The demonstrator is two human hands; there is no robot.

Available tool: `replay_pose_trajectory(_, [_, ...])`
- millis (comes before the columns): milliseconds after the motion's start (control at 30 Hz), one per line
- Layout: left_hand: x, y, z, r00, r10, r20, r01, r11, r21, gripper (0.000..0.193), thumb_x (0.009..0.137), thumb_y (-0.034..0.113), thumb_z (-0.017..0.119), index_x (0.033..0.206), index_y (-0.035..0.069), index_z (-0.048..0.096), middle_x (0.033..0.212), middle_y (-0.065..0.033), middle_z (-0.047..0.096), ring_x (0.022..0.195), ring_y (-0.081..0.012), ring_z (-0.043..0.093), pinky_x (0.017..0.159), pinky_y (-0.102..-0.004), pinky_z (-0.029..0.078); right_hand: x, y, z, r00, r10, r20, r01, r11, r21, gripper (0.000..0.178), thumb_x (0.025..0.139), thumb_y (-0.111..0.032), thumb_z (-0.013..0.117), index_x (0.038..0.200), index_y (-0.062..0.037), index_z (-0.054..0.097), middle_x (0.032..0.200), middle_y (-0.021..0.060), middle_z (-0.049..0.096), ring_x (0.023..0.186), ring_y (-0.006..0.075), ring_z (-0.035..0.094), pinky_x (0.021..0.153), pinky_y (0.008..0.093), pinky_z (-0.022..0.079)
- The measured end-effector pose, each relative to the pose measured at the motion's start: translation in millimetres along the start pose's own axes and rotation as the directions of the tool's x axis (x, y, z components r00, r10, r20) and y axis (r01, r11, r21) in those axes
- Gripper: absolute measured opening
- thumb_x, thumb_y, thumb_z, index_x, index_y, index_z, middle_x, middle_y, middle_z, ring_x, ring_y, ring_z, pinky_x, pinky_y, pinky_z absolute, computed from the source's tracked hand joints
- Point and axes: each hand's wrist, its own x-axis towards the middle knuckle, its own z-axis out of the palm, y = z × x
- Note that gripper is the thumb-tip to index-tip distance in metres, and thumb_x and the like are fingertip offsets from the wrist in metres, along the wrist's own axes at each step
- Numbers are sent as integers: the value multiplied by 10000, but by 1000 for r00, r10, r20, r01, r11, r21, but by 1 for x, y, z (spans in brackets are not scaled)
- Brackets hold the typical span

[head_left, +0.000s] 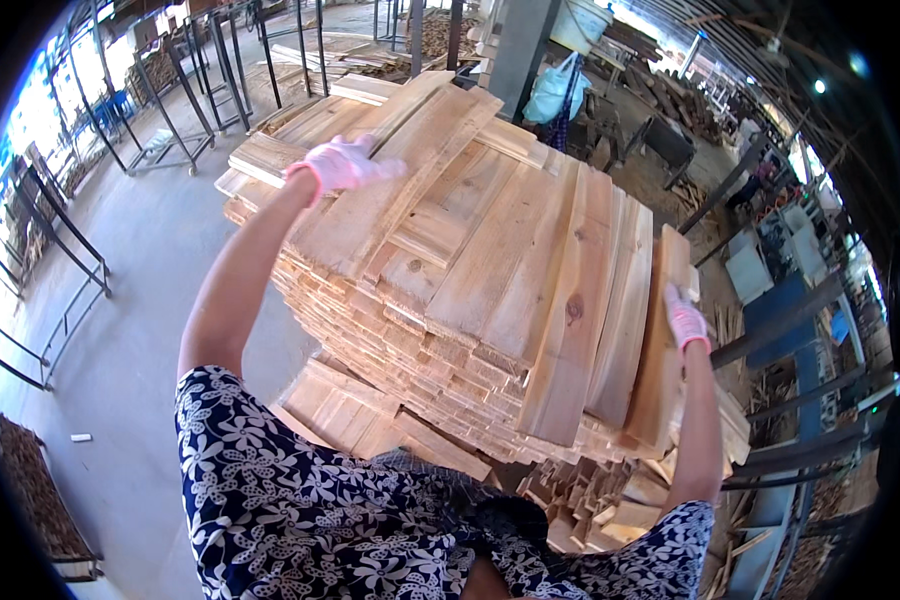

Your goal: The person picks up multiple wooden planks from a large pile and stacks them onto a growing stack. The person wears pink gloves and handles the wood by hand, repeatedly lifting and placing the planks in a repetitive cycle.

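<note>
My left hand, in a white and pink glove, lies with fingers stretched out over a wide wooden board on the upper left of a tall stack. At the right edge of the stack, my gloved right hand grips the outer side of a long board, which is tilted up on its edge. Between my hands several pale boards lie side by side, among them a knotted board. Below them show the rough sawn ends of the stacked boards.
A lower pile of boards stands close to my body. Black metal frames stand on the grey floor at left. A concrete pillar with a hanging light-blue bag rises behind the stack. Machinery stands at right.
</note>
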Motion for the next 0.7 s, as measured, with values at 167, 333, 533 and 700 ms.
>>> replay_pose_trajectory(167, [10,11,7,994,2,-108,3,999,39,1183,712,900,593,1569,114,379,1529,-300,425,1370,-460,492,1136,-497,416,2,-8,0,972,-233,10,223,913,-342,485,1066,-419,359,1470,-164,446,1541,249,430,1261,486,562,1087,510,439])
replay_pose_trajectory(333, [-20,21,-1,991,125,-41,-120,986,117,1051,764,808,619,1520,98,444,1521,-320,423,1347,-459,514,1106,-514,446,-69,-240,-67,912,-399,-92,388,914,-119,739,965,-537,562,1492,-31,451,1537,264,446,1424,422,421,1154,469,367])
replay_pose_trajectory(533, [24,7,1,980,48,-195,-78,985,-151,856,837,660,621,1420,38,547,1414,-319,545,1278,-465,572,1047,-474,488,-130,-461,-27,833,-554,2,547,823,151,881,882,-690,578,1552,-148,394,1508,323,432,1395,477,432,1147,488,377])
replay_pose_trajectory(700, [49,6,-13,994,31,-100,-53,973,-226,771,866,606,597,1433,87,536,1405,-196,593,1283,-400,591,1076,-475,470,-113,-474,-20,885,-465,21,462,883,86,846,877,-646,583,1549,-171,386,1464,331,452,1383,505,424,1129,497,390])
